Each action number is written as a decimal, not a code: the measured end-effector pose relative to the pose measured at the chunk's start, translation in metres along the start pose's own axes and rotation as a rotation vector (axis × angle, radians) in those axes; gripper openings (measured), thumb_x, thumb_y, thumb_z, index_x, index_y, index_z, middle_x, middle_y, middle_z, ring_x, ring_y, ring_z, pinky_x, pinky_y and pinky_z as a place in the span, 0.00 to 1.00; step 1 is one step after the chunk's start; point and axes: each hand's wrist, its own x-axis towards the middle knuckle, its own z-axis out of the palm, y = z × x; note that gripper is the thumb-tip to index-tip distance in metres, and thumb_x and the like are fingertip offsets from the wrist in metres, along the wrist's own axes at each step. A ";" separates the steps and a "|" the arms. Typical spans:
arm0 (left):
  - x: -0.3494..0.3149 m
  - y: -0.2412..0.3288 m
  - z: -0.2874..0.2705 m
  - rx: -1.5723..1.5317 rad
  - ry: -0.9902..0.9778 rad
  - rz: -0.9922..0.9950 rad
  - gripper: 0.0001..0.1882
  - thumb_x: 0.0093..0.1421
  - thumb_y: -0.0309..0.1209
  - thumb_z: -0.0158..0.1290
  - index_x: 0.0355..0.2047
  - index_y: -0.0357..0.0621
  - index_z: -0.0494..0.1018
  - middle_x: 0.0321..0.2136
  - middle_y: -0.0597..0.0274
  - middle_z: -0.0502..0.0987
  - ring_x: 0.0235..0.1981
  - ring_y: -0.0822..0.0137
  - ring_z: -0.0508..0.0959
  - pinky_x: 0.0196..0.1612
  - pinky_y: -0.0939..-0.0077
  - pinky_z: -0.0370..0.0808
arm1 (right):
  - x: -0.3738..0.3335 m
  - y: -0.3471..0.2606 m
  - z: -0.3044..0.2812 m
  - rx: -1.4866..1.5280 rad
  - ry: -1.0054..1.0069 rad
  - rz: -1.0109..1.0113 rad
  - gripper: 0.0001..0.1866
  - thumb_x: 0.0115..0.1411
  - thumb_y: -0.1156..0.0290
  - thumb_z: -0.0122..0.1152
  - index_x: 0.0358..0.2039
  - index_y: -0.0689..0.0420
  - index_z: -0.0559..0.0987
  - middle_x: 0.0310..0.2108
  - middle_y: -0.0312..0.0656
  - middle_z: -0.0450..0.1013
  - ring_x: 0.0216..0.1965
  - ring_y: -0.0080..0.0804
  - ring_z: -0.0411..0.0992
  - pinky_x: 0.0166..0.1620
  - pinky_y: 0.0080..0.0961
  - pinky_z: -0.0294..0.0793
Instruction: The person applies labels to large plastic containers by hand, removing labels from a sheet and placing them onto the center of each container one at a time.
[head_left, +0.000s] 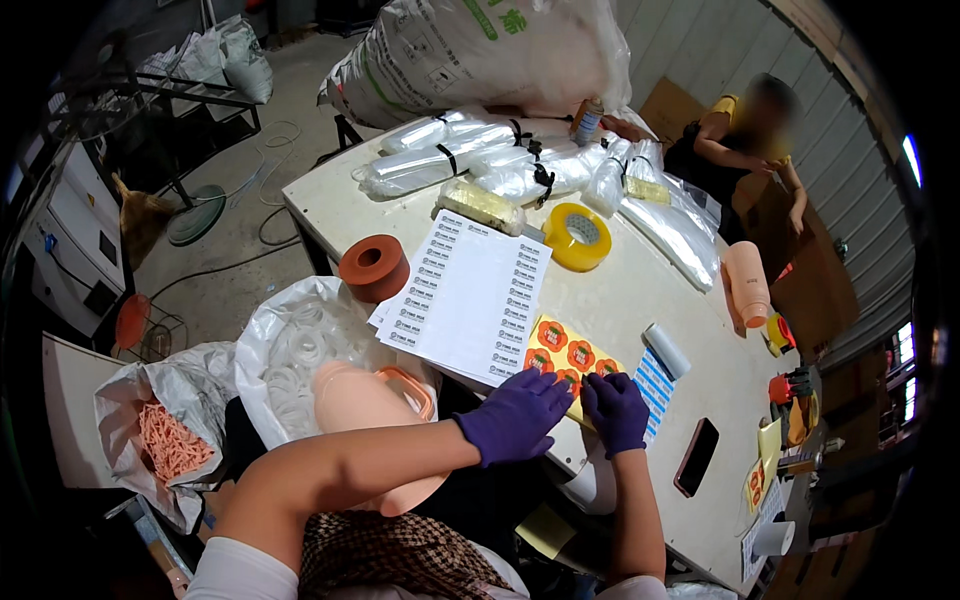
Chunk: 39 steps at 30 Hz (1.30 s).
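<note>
A yellow sheet of round red-orange stickers (580,354) lies at the table's near edge. My left hand (515,415), in a purple glove, rests with outstretched fingers on the sheet's lower left part. Close beside it, my right hand (615,408), also gloved, bends its fingertips down together at the sheet's right part; what they pinch, if anything, is hidden. Under my left forearm, a large peach-coloured bottle (360,398) with a loop handle (410,388) leans across my lap, partly covered by the arm.
White printed label sheets (465,300), a brown tape roll (374,268) and a yellow tape roll (577,237) lie beyond my hands. Bundled clear bags (530,170) fill the far side. A phone (697,457) lies right; another peach bottle (746,285) stands near a seated person (735,150).
</note>
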 end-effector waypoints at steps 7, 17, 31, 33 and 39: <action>-0.007 -0.007 0.025 -0.048 0.050 -0.017 0.43 0.57 0.46 0.57 0.66 0.33 0.59 0.65 0.40 0.62 0.69 0.48 0.60 0.72 0.52 0.50 | 0.024 -0.010 0.005 -0.040 -0.246 0.065 0.15 0.63 0.59 0.60 0.50 0.42 0.82 0.36 0.43 0.75 0.30 0.44 0.76 0.32 0.37 0.76; -0.044 0.054 0.111 -0.033 0.593 -0.070 0.25 0.57 0.30 0.51 0.55 0.33 0.70 0.57 0.45 0.72 0.62 0.51 0.70 0.67 0.58 0.64 | 0.047 -0.043 -0.039 0.673 0.263 0.175 0.19 0.67 0.75 0.51 0.57 0.62 0.77 0.46 0.39 0.77 0.32 0.20 0.69 0.35 0.18 0.70; -0.035 0.096 0.157 -0.877 -0.087 0.514 0.14 0.67 0.37 0.51 0.45 0.40 0.74 0.46 0.54 0.76 0.48 0.62 0.75 0.54 0.63 0.71 | 0.007 -0.213 0.016 0.495 -0.341 -1.068 0.21 0.49 0.69 0.69 0.47 0.47 0.83 0.43 0.38 0.79 0.29 0.36 0.75 0.31 0.31 0.75; -0.026 0.098 0.161 -0.192 0.178 1.009 0.13 0.66 0.37 0.53 0.40 0.40 0.74 0.42 0.57 0.77 0.43 0.63 0.76 0.50 0.61 0.72 | 0.007 -0.215 0.024 0.449 -0.343 -1.073 0.25 0.50 0.66 0.67 0.51 0.40 0.81 0.46 0.31 0.79 0.27 0.28 0.73 0.26 0.26 0.71; -0.001 0.107 0.256 -0.781 0.023 0.884 0.13 0.53 0.39 0.60 0.35 0.47 0.75 0.34 0.53 0.78 0.38 0.51 0.77 0.43 0.55 0.72 | 0.002 -0.229 0.017 0.430 -0.358 -1.145 0.27 0.49 0.65 0.66 0.53 0.39 0.80 0.41 0.30 0.78 0.27 0.27 0.73 0.25 0.24 0.72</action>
